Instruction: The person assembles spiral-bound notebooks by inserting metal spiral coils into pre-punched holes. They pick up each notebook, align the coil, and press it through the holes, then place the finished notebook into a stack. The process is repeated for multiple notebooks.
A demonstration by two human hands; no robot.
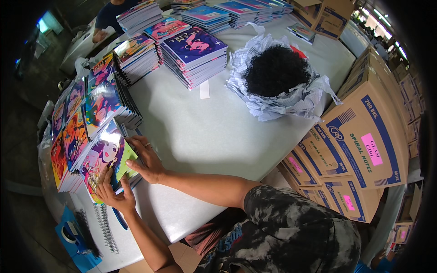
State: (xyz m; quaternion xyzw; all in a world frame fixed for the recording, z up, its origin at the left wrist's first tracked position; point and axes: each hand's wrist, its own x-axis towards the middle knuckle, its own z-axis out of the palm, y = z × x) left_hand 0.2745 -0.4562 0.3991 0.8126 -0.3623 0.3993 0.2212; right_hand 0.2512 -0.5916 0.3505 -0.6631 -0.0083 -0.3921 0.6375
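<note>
My left hand (114,192) lies on the cover of a spiral notebook (109,152) with a cartoon figure with dark purple hair, its fingers spread apart. My right hand (146,160) grips the same notebook at its right side, thumb on the cover and fingers along the edge; a ring shows on one finger. The notebook lies on top of others at the near end of a block of notebook stacks (75,132) with bright covers. Below my left hand are loose wire spirals (105,227) and a dark blue, slim object (119,219), partly hidden by my wrist.
Taller notebook stacks (193,50) stand at the far side of the white table (195,123). Crumpled white wrapping (264,111) holds a black curly mass (277,70). Cardboard boxes (359,132) are piled at the right. A blue item with a tape roll (73,234) lies near left. Another person (111,18) is beyond.
</note>
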